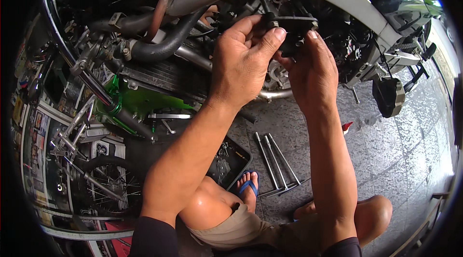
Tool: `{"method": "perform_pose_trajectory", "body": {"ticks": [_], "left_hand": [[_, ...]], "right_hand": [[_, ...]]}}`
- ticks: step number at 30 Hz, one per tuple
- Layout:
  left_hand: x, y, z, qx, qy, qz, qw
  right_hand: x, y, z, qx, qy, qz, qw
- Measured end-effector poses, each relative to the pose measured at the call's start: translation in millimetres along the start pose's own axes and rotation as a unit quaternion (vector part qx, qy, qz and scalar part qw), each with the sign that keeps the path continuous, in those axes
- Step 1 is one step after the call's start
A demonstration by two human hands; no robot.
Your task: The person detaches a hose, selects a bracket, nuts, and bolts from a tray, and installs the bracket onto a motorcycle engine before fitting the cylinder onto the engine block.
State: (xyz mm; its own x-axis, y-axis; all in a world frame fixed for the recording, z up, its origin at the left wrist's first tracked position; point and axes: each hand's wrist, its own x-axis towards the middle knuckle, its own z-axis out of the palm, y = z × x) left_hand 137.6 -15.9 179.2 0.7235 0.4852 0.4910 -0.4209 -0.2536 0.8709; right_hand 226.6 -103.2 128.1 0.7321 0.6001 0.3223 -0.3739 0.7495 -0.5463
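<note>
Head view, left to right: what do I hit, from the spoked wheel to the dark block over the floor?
Spoked wheel → curved black hose → left hand → right hand → small red-and-white item → dark block.

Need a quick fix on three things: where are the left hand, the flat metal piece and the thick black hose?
Left hand (241,64): head view, back of the hand.
Flat metal piece (295,19): head view, mid-length.
Thick black hose (161,51): head view, curved section.
</note>
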Motion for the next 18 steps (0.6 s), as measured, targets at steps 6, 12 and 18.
{"method": "perform_pose_trajectory", "body": {"ticks": [6, 12, 18], "left_hand": [[9, -5, -1, 0.002, -0.007, -0.001, 1.000], [7, -4, -1, 0.006, -0.006, 0.001, 1.000], [7, 1, 3, -0.012, 0.015, 0.005, 1.000]], "right_hand": [[16, 8, -9, 0.018, -0.057, -0.003, 0.998], [23, 14, -17, 0.048, -0.071, 0.001, 0.996], [27, 19, -12, 0.073, -0.081, 0.006, 0.994]]}}
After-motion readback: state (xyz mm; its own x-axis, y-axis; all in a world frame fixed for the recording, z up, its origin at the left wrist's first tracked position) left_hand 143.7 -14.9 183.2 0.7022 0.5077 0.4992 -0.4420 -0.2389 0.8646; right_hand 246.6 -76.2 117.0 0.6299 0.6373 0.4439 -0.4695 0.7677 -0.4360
